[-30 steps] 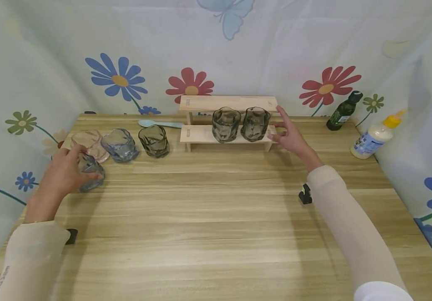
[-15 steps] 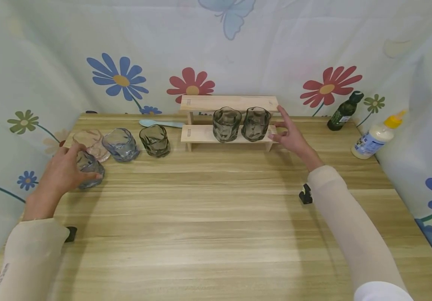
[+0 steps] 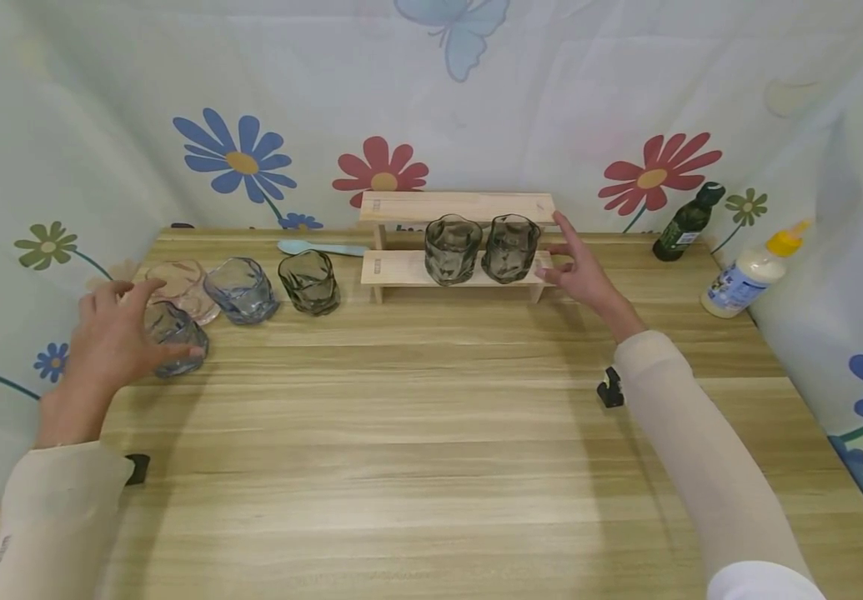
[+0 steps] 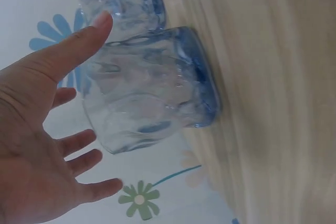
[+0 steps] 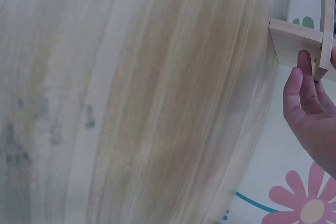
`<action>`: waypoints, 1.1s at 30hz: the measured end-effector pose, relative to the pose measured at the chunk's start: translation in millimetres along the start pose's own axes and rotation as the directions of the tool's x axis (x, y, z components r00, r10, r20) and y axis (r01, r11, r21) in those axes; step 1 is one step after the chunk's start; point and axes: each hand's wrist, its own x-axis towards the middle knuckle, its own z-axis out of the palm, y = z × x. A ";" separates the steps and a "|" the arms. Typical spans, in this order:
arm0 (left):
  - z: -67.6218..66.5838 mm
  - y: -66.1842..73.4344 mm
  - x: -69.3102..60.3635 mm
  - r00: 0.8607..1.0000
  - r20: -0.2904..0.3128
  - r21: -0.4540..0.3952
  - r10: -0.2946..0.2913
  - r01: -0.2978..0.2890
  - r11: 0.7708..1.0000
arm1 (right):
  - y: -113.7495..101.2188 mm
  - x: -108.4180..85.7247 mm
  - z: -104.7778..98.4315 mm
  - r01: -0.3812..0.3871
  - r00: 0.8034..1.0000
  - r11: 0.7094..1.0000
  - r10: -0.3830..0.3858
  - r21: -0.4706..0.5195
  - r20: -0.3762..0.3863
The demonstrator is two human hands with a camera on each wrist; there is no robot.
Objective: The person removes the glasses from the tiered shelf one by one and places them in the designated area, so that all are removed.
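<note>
In the head view my left hand [image 3: 112, 337] is spread around the back and left of a blue-grey glass tumbler [image 3: 179, 342] standing on the table. The left wrist view shows its thumb and fingers stretched wide, with the tumbler [image 4: 152, 87] beyond them; whether the thumb touches the rim I cannot tell. My right hand [image 3: 577, 265] holds the right end of a two-tier wooden shelf [image 3: 393, 267]. Seen from the right wrist, the fingers [image 5: 310, 95] lie on both sides of its board, by a leg. Two smoky grey tumblers, one left [image 3: 452, 250] and one right [image 3: 510, 248], stand on the lower tier.
Behind the left hand stand a pinkish tumbler [image 3: 183, 287], a bluish one [image 3: 242, 290] and a dark greenish one [image 3: 308, 283]. A pale blue spoon [image 3: 322, 248] lies behind them. A dark green bottle [image 3: 689, 223] and a yellow-capped squeeze bottle [image 3: 750, 275] stand far right.
The left hand has loosened from the blue-grey tumbler, its fingers spreading and shifting left. Earlier the tumbler slid slightly back. The right hand and shelf have stayed put.
</note>
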 end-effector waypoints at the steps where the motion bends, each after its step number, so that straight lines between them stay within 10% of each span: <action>1: -1.5 2.1 -0.2 1.000 -0.020 0.003 0.014 -0.014 1.000 | -0.3 0.1 0.1 -0.001 1.000 1.000 0.001 0.002 0.000; 12: -11.9 69.8 16.8 0.976 -0.082 -0.027 0.203 -0.205 0.978 | -4.4 -1.9 0.9 -0.014 1.000 1.000 0.014 -0.010 0.007; 33: 12.2 209.0 72.3 0.844 -0.015 0.000 0.537 -0.537 0.844 | -4.9 -2.3 1.3 -0.017 1.000 1.000 0.017 -0.003 0.015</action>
